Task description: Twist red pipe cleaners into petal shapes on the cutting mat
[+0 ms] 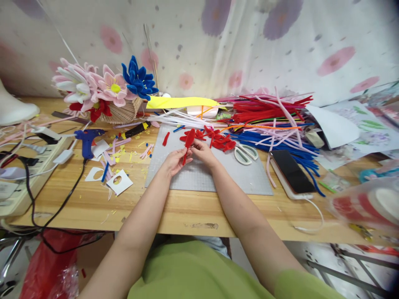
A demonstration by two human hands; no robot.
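Between my two hands is a red pipe-cleaner petal, held upright over the grey cutting mat. My left hand pinches its lower stem. The fingers of my right hand are closed at the petal's right side, and their tips are partly hidden. Several more red petals lie in a heap on the mat just beyond and to the right. A single red piece rests apart at the mat's left. Scissors with pale handles sit at the right of the heap.
Bundles of red pipe cleaners and blue ones spread behind the mat. A phone lies at right. On the left are a blue glue gun, a power strip, scraps and fuzzy flowers. A plastic-wrapped cup stands far right.
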